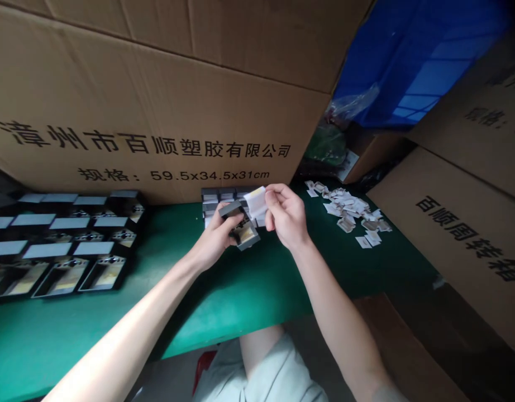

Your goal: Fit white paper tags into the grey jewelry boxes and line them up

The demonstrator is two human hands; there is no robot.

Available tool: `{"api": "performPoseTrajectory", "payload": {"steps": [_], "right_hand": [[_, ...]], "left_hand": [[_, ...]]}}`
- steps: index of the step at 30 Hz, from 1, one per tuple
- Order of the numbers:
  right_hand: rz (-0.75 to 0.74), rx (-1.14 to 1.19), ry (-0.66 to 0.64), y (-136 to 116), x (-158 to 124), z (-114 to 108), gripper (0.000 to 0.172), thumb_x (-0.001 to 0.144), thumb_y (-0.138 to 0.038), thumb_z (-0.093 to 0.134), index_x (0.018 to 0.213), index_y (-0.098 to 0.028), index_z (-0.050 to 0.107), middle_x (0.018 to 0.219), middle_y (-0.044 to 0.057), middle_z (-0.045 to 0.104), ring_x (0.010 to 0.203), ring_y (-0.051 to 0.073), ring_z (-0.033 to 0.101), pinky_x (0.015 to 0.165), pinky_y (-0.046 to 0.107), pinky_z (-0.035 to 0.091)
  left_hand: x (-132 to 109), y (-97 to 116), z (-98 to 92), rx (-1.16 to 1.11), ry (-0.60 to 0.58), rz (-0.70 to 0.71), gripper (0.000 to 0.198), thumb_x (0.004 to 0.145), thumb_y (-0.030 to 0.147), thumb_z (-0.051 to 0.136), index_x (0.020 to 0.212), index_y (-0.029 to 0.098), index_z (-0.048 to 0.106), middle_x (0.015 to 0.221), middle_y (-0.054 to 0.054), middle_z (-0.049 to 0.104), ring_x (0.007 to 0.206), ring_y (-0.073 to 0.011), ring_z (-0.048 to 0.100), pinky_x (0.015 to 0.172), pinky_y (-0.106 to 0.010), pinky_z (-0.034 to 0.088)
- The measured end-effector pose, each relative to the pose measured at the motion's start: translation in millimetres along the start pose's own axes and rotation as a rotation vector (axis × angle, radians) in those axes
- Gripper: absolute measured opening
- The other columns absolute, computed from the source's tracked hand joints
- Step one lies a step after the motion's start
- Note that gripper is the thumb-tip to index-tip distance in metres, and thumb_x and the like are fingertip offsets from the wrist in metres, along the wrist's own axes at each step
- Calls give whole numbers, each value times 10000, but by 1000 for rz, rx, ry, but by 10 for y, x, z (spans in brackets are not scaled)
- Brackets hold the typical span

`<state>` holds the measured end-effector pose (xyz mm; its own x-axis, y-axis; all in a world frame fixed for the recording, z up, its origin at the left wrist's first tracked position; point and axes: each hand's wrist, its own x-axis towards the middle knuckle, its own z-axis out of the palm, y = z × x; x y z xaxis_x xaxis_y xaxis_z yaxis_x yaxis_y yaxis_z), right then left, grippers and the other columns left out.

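My left hand (218,234) is closed around a small black plastic case (246,235), tilted above the green table, its open hollow facing up. Between the thumb and fingers of my right hand (287,215) is a white label sheet (255,202) with a yellowish patch at its top. The sheet is just beside the case's upper right; I cannot tell whether they touch. Behind both hands, a small group of dark cases with pale tops (211,200) stands against the carton, partly hidden by my hands.
Rows of similar black cases (100,273) fill the table's left side. To the right lies a loose pile of white pieces (349,206). A large printed carton (157,100) walls off the back, with more cartons (458,234) at right and a blue bin (408,67) behind.
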<state>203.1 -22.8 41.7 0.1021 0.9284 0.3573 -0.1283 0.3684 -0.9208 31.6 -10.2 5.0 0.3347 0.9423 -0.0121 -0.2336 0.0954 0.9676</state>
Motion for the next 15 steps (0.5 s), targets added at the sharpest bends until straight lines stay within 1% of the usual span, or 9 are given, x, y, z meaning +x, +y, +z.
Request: {"api": "performPoseTrajectory", "payload": {"steps": [3, 6, 8, 9, 11, 12, 14, 15], "right_hand": [[75, 125, -29, 100, 5, -5, 408, 788, -531, 840, 1001, -241, 650, 778, -33, 696, 531, 103, 638, 449, 211, 476], [88, 212, -56, 158, -17, -82, 360, 760, -391, 860, 1050, -258, 694, 907, -5, 732, 751, 151, 714, 675, 281, 607], [81, 243, -79, 174, -29, -142, 287, 750, -306, 831, 1010, -253, 721, 925, 3, 734, 861, 173, 717, 829, 332, 620], [83, 255, -81, 180, -32, -168, 235, 753, -288, 806, 971, -248, 729, 914, 7, 734, 885, 180, 711, 872, 352, 613], [98, 276, -66, 191, -31, -205, 142, 787, -307, 756, 912, -242, 735, 861, 10, 728, 865, 183, 697, 885, 371, 601], [105, 285, -55, 197, -30, -215, 126, 815, -335, 735, 901, -243, 737, 828, 8, 721, 836, 178, 689, 872, 371, 596], [116, 292, -43, 210, -28, -214, 141, 851, -379, 731, 906, -249, 742, 786, -2, 702, 805, 166, 674, 867, 361, 585], [119, 290, -40, 216, -29, -205, 144, 846, -383, 753, 906, -253, 738, 793, -5, 700, 819, 163, 674, 879, 356, 580]], "left_hand": [[-3, 70, -3, -209, -25, -110, 463, 753, 314, 766, 1154, 225, 552, 1026, -24, 704, 941, -232, 703, 712, -324, 593], [-18, 130, -22, -279, -34, -141, 481, 707, 248, 748, 1157, 224, 580, 1038, -35, 744, 967, -256, 724, 758, -350, 607], [-33, 158, -41, -296, -46, -145, 478, 692, 209, 740, 1151, 240, 607, 1032, -22, 760, 960, -250, 736, 770, -343, 604], [-42, 169, -50, -307, -58, -148, 483, 685, 180, 740, 1149, 246, 622, 1029, -15, 766, 955, -243, 742, 776, -332, 601], [-59, 188, -62, -326, -96, -147, 500, 675, 125, 757, 1148, 247, 650, 1030, -8, 776, 958, -226, 750, 805, -307, 591], [-66, 195, -63, -332, -117, -142, 510, 679, 106, 772, 1156, 249, 660, 1043, -7, 778, 980, -219, 751, 840, -299, 585], [-76, 206, -55, -331, -155, -127, 528, 707, 98, 806, 1190, 260, 669, 1079, -11, 780, 1053, -215, 743, 935, -296, 564], [-78, 209, -47, -326, -167, -120, 538, 723, 103, 822, 1212, 267, 668, 1093, -14, 780, 1091, -218, 735, 981, -302, 549]]}}
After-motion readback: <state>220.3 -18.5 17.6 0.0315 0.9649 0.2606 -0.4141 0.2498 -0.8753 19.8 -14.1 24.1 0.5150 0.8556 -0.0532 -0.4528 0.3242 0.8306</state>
